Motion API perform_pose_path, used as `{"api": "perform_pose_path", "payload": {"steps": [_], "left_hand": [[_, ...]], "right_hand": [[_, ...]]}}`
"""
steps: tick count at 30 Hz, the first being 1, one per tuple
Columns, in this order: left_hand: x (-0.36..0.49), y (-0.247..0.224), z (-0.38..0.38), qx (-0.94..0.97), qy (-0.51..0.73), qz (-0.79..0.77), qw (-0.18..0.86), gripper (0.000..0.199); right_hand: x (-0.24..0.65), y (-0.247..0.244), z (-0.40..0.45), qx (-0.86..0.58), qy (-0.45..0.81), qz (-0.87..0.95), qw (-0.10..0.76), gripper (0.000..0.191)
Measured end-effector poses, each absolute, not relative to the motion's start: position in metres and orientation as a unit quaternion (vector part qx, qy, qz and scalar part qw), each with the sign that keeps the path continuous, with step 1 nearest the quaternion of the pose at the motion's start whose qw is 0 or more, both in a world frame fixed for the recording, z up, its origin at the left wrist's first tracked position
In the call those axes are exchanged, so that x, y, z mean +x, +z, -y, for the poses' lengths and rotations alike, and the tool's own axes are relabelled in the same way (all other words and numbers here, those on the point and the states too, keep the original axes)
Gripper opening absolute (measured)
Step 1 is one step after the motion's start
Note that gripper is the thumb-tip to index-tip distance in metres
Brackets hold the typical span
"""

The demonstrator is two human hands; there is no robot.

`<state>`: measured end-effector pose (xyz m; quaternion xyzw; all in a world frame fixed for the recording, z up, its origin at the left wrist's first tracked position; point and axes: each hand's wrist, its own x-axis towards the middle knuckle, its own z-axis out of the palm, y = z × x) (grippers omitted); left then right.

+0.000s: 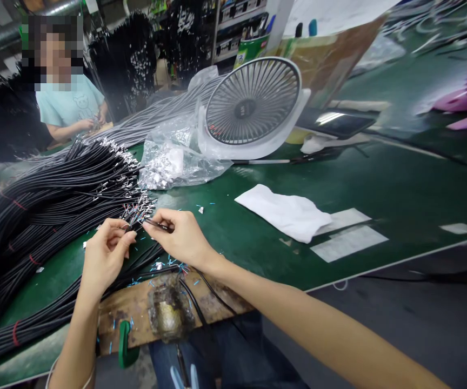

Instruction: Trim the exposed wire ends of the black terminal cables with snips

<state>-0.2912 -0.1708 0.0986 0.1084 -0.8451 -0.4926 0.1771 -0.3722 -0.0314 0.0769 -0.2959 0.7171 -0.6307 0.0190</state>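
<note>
Pinched between the thumb and fingers of my left hand [109, 249] is the end of a black cable [128, 229], with thin wires fanning out of it. My right hand [180, 232] grips a slim dark tool [158, 224], whose tip points at those wires. The two hands are close together but apart. Behind and left of them lies a large bundle of black cables [51, 200] with stripped, silvery ends. More black cables [34, 329], tied with a red band, run below my left hand.
A wooden board [136, 319] with a green clamp [126, 346] is at the near edge. Beyond my hands are a plastic bag [177, 162], a fan [249, 102] and white cloth [284, 210]. A person [73, 102] sits across the table.
</note>
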Motion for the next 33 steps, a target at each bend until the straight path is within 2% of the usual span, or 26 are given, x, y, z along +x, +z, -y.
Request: {"api": "perform_pose_path", "payload": {"steps": [2, 3, 7, 13, 19, 22, 27, 33], "left_hand": [[-0.291, 0.097, 0.173, 0.137, -0.44, 0.861, 0.216, 0.026], [-0.291, 0.098, 0.174, 0.147, -0.43, 0.862, 0.226, 0.025], [-0.29, 0.105, 0.173, 0.14, -0.432, 0.865, 0.211, 0.022], [-0.288, 0.112, 0.17, 0.095, -0.437, 0.881, 0.154, 0.025], [-0.286, 0.112, 0.168, 0.083, -0.433, 0.889, 0.127, 0.029], [-0.286, 0.112, 0.168, 0.083, -0.419, 0.894, 0.138, 0.028], [-0.286, 0.109, 0.168, 0.085, -0.405, 0.897, 0.158, 0.027], [-0.287, 0.112, 0.165, 0.076, -0.483, 0.862, 0.135, 0.029]], "right_hand": [[-0.372, 0.077, 0.03, -0.296, -0.612, -0.734, 0.019, 0.006], [-0.372, 0.078, 0.029, -0.297, -0.597, -0.745, 0.019, 0.007], [-0.367, 0.077, 0.027, -0.333, -0.51, -0.791, -0.047, 0.032], [-0.363, 0.071, 0.026, -0.395, -0.392, -0.801, -0.222, 0.031], [-0.366, 0.069, 0.025, -0.405, -0.375, -0.776, -0.304, 0.034], [-0.366, 0.071, 0.024, -0.409, -0.362, -0.778, -0.309, 0.038], [-0.367, 0.071, 0.023, -0.413, -0.351, -0.798, -0.265, 0.038], [-0.367, 0.068, 0.026, -0.415, -0.405, -0.778, -0.24, 0.033]]}}
